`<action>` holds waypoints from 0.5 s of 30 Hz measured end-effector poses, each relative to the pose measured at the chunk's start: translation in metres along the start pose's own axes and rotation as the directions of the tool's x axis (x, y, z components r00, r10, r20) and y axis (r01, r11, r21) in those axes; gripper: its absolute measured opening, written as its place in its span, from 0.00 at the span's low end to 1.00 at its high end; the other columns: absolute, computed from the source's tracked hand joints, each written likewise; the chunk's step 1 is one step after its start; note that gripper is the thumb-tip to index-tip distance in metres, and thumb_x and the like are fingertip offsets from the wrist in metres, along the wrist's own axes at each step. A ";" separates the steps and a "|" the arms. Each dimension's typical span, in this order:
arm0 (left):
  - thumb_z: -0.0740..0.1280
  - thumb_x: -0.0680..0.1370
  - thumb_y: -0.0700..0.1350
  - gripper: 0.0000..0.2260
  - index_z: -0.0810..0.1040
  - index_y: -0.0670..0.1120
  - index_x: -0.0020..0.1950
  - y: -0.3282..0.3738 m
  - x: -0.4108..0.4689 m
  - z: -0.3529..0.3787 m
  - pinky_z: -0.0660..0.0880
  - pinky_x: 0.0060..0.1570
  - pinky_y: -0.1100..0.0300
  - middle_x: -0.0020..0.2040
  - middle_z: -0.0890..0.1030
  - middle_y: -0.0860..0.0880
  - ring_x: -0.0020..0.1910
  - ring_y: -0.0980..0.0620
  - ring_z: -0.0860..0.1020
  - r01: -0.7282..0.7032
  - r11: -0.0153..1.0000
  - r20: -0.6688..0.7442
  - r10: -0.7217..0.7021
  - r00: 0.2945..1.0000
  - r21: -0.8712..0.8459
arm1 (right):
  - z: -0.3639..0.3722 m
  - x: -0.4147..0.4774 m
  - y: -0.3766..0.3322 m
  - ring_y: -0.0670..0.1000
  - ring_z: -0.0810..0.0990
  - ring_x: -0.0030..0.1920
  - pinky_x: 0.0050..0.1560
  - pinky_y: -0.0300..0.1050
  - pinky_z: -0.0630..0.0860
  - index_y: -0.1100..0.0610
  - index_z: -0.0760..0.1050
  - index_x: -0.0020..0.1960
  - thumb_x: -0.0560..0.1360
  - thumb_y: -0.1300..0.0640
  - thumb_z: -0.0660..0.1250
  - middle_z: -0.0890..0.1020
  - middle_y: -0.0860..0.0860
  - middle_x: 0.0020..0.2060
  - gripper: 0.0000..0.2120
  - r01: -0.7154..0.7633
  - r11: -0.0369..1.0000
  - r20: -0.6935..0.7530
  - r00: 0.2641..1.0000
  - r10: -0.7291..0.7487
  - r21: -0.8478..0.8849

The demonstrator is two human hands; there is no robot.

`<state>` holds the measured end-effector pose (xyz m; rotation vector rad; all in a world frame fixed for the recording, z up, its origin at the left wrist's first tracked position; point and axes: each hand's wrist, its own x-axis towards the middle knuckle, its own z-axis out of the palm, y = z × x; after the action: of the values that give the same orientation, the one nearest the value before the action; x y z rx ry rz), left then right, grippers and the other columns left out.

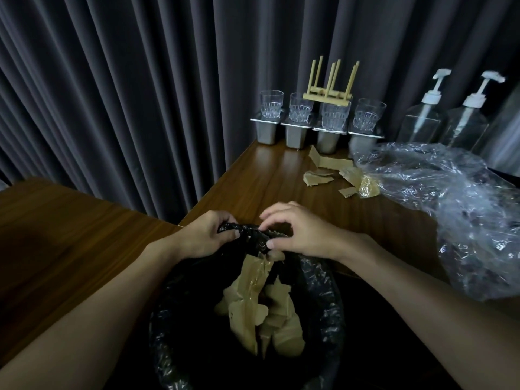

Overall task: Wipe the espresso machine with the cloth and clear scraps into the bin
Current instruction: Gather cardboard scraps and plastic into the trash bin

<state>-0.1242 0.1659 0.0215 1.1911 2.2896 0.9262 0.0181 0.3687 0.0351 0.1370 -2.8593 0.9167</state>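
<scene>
Two hands meet at the far rim of the bin (330, 313), which stands against the tabletop (84, 235) edge. Left hand (206, 235): grip closed, fingers curled round a bunched fold of the black liner (249, 234). Right hand (301, 235): fingertips pinch the same fold, just beside the left. Card scraps (261, 311) lie inside the bin. Loose scraps (334, 173) lie on the tabletop beyond the bin and to its right, touching clear film (464, 209). Step judged in hand: clearing scraps, liner edge under adjustment. The next move calls for releasing the liner and reaching beyond the bin for the loose scraps. Cloth and espresso machine: not in view.
</scene>
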 end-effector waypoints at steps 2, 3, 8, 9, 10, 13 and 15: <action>0.66 0.80 0.46 0.02 0.78 0.49 0.50 0.000 0.001 -0.001 0.79 0.45 0.58 0.46 0.82 0.48 0.45 0.53 0.81 -0.004 0.999 0.014 0.004 1.000 0.039 | -0.006 0.001 0.018 0.45 0.68 0.67 0.68 0.46 0.67 0.49 0.76 0.64 0.76 0.51 0.68 0.74 0.45 0.65 0.17 -0.082 0.997 -0.121 0.989 0.082 0.007; 0.66 0.81 0.46 0.02 0.78 0.49 0.50 0.000 0.001 -0.001 0.79 0.45 0.59 0.47 0.81 0.49 0.45 0.54 0.80 -0.005 0.999 0.020 0.004 1.000 0.050 | -0.010 0.001 0.031 0.47 0.66 0.70 0.70 0.52 0.65 0.48 0.72 0.68 0.78 0.49 0.66 0.72 0.46 0.68 0.19 -0.162 0.986 -0.169 0.973 0.154 -0.036; 0.65 0.81 0.47 0.02 0.77 0.50 0.50 -0.001 0.002 0.001 0.78 0.43 0.61 0.47 0.81 0.49 0.44 0.55 0.80 -0.006 0.998 0.018 0.004 1.000 0.065 | -0.029 -0.010 0.098 0.54 0.49 0.78 0.75 0.61 0.55 0.50 0.53 0.78 0.80 0.45 0.60 0.52 0.51 0.79 0.31 -0.546 0.787 -0.231 0.837 0.496 -0.289; 0.65 0.81 0.47 0.02 0.77 0.50 0.50 -0.002 0.002 0.001 0.78 0.43 0.61 0.46 0.81 0.50 0.44 0.56 0.80 -0.006 0.998 0.018 0.005 1.000 0.069 | -0.032 -0.012 0.110 0.55 0.48 0.78 0.75 0.61 0.54 0.51 0.51 0.79 0.80 0.45 0.60 0.50 0.51 0.79 0.32 -0.573 0.767 -0.240 0.819 0.521 -0.289; 0.66 0.81 0.47 0.02 0.77 0.50 0.50 -0.002 0.002 0.001 0.78 0.42 0.62 0.46 0.81 0.50 0.43 0.56 0.80 -0.007 0.997 0.019 0.005 1.000 0.074 | -0.034 -0.013 0.119 0.55 0.47 0.79 0.74 0.61 0.55 0.51 0.50 0.79 0.80 0.45 0.60 0.49 0.52 0.79 0.33 -0.591 0.757 -0.245 0.806 0.538 -0.281; 0.66 0.81 0.47 0.02 0.77 0.50 0.50 -0.003 0.003 0.001 0.77 0.40 0.63 0.46 0.81 0.50 0.42 0.57 0.80 -0.005 0.996 0.015 0.004 1.000 0.084 | -0.037 -0.012 0.136 0.55 0.47 0.78 0.73 0.63 0.58 0.52 0.49 0.79 0.80 0.45 0.59 0.51 0.52 0.79 0.33 -0.631 0.735 -0.241 0.775 0.584 -0.248; 0.66 0.80 0.47 0.02 0.77 0.50 0.50 -0.003 0.003 0.001 0.77 0.40 0.62 0.46 0.81 0.49 0.42 0.56 0.80 0.000 0.996 0.013 -0.001 1.000 0.085 | -0.036 -0.009 0.137 0.55 0.52 0.78 0.73 0.62 0.58 0.52 0.49 0.79 0.81 0.44 0.57 0.54 0.52 0.78 0.31 -0.648 0.710 -0.226 0.761 0.608 -0.275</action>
<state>-0.1271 0.1671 0.0184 1.2275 2.3390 0.8259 0.0136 0.5017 -0.0157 -0.9620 -2.9083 0.4465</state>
